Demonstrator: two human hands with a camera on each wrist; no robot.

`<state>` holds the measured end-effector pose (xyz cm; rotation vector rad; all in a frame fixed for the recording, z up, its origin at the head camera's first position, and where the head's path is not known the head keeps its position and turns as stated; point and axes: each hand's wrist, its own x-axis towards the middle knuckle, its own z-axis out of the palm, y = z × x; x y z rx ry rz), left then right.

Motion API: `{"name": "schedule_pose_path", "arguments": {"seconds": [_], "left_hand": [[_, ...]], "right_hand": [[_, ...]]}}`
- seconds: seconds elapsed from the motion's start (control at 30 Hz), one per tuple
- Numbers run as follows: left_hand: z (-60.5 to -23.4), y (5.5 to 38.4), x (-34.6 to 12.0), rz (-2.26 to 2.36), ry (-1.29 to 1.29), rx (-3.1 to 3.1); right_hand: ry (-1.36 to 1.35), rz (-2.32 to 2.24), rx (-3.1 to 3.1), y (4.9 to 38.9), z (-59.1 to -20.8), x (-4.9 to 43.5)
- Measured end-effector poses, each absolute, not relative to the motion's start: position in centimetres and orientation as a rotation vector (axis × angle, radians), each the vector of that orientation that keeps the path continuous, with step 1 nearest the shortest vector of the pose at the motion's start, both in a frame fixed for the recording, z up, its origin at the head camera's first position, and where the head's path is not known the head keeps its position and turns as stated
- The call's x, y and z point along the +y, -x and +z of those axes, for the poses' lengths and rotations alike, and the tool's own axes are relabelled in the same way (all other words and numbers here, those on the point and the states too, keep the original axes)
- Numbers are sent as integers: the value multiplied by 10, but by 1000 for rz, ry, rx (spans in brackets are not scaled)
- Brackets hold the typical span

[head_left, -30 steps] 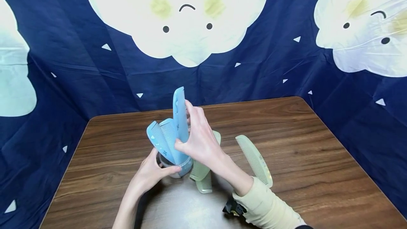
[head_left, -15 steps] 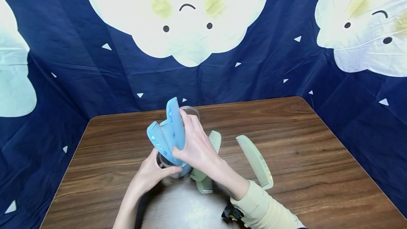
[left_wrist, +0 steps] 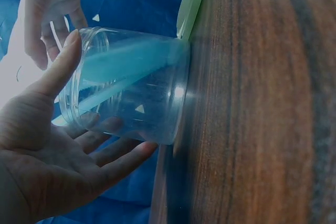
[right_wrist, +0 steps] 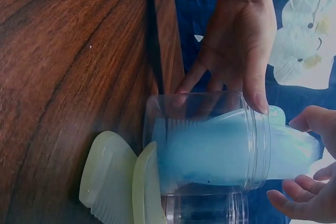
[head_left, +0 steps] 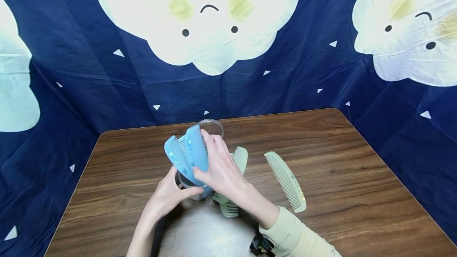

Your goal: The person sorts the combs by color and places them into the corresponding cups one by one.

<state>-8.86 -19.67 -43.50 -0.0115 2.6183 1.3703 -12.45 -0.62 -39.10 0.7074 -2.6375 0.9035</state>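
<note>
A clear plastic jar stands on the wooden table, its rim gripped between the thumb and fingers of my left hand. Several blue combs lean out of the jar toward the left. My right hand pinches one more blue comb, whose lower end is inside the jar. In the right wrist view, the jar wall shows blue combs within; their overlap hides how many. Both hands also appear in the left wrist view, the left thumb lying against the rim.
Right of the jar, green combs lie overlapping, partly behind my right hand. Another green comb lies farther right. A second clear container stands behind the right hand. Blue cloth with white clouds hangs beyond the table.
My right hand has moved down and slightly left, lowering its blue comb farther into the jar. The container behind it has come into view. My left hand stays on the jar.
</note>
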Motion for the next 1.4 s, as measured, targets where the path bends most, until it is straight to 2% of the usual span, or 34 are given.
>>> {"name": "schedule_pose_path", "arguments": {"seconds": [0.57, 1.4], "left_hand": [[-434, 86, -194, 1363, 84, 2626], [-435, 94, -204, 1388, 35, 2609]], "right_hand": [[-656, 910, -2629, 129, -398, 21], [-575, 802, -2671, 143, -419, 86]]}}
